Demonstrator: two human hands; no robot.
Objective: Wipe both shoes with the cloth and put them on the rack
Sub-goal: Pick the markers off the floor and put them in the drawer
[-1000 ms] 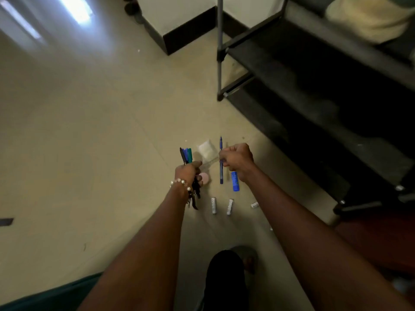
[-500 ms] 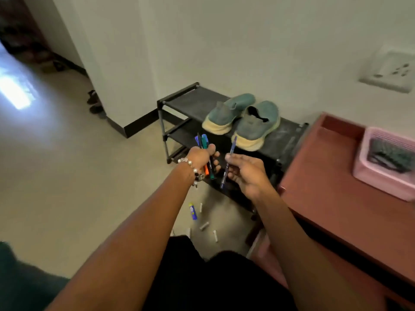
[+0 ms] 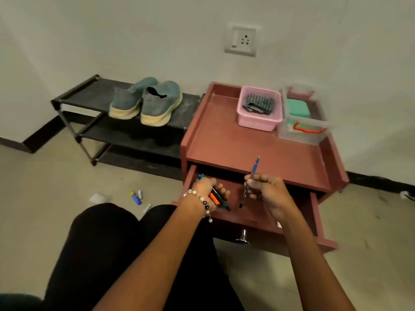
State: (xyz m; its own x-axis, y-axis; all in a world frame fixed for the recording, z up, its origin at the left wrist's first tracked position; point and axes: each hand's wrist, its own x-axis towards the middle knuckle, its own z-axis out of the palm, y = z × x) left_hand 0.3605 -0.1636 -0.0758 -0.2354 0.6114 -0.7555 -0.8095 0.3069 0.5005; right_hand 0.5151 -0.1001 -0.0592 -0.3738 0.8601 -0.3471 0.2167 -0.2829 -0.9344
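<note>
Shoes (image 3: 146,102): side by side on the rack's (image 3: 74,92) top shelf (heels toward the camera).
Left hand (image 3: 205,187): closed around markers (image 3: 219,198), over the open drawer (image 3: 226,217).
Right hand (image 3: 267,190): gripping a blue pen (image 3: 253,170).

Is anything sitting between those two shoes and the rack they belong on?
No. Both teal shoes already stand side by side on the top shelf of the black shoe rack. The left hand grips a bunch of markers and the right hand a blue pen, both over the open drawer.
</note>
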